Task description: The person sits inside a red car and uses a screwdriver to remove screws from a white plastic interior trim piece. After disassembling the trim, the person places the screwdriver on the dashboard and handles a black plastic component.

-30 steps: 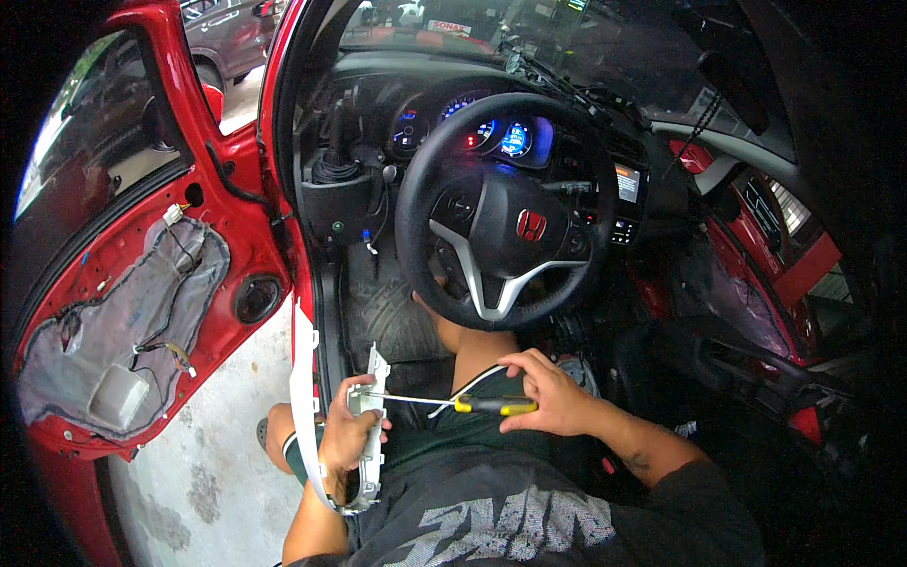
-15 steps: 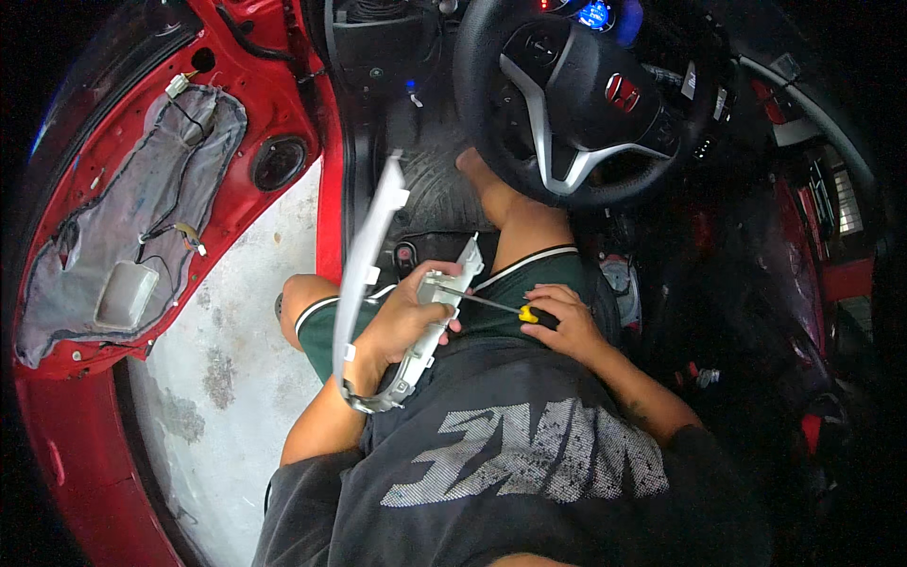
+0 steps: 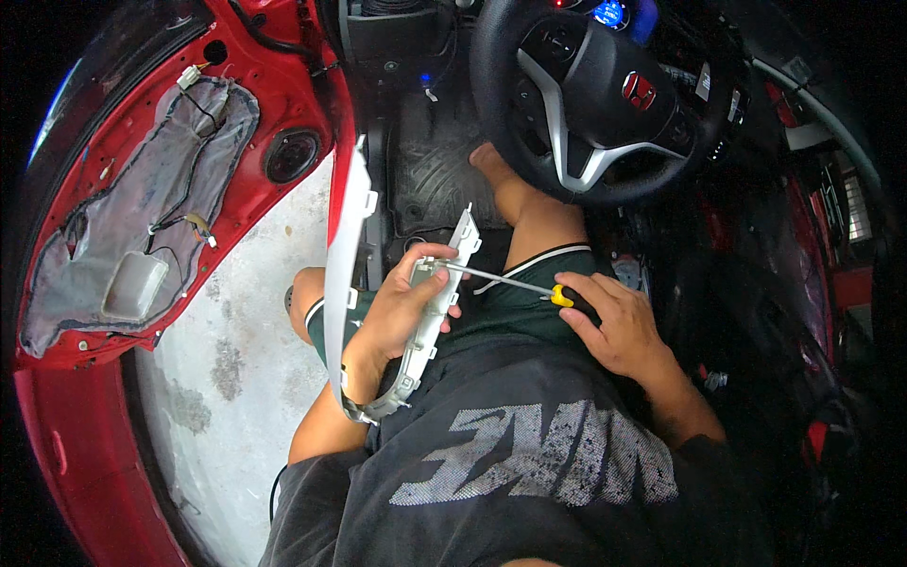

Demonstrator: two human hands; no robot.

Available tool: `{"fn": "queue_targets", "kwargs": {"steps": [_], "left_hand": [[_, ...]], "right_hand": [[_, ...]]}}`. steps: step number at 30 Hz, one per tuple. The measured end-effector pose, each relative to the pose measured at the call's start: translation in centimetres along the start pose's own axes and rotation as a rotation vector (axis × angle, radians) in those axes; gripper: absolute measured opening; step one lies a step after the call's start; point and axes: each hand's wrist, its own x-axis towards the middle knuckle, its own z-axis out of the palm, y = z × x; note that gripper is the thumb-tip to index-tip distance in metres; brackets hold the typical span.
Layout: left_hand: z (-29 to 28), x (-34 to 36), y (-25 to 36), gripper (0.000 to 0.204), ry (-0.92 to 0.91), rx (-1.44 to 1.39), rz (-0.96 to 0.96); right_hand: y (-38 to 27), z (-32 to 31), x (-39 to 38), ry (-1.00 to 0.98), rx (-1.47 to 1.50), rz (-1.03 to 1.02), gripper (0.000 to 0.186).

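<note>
My left hand (image 3: 402,307) is wrapped around a white curved plastic trim piece (image 3: 351,246), whose clipped inner strip lies under my fingers and thumb and whose long outer strip rises on the left. In my right hand (image 3: 619,326) is a screwdriver (image 3: 565,297) with a yellow-and-black handle and a long metal shaft. The shaft reaches left to the inner strip beside my left thumb, where the tip is too small to make out clearly. Both hands are over my lap, at the dark green shorts (image 3: 510,317).
The steering wheel (image 3: 605,184) is above my legs, over the black floor mat (image 3: 435,180). At left, the red door (image 3: 274,217) stands open with its panel off, wires and plastic sheet (image 3: 170,170) exposed. Concrete ground (image 3: 217,425) shows below it.
The view has tilted down from the dashboard to my lap. Since half a second ago, my right hand has moved right with the screwdriver, whose shaft still reaches the trim in my left hand.
</note>
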Motion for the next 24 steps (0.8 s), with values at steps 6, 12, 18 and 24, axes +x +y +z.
{"fn": "queue_targets", "kwargs": {"steps": [6,12,18,24], "left_hand": [[-0.1,-0.3,-0.1,0.026,0.016,0.107,0.018],[0.1,-0.3,0.3,0.026,0.011,0.165,0.005],[0.0,-0.1,0.0,0.025,-0.001,0.189,0.038],[-0.1,-0.1,0.1,0.025,0.003,0.172,0.027]], "right_hand": [[-0.2,-1.0,0.2,0.007,-0.091,-0.05,0.044],[-0.6,-1.7,0.5,-0.017,-0.122,-0.034,0.043],[-0.7,-2.0,0.7,-0.024,-0.126,-0.061,0.043],[-0.6,-2.2,1.0,-0.005,-0.073,-0.075,0.041]]}}
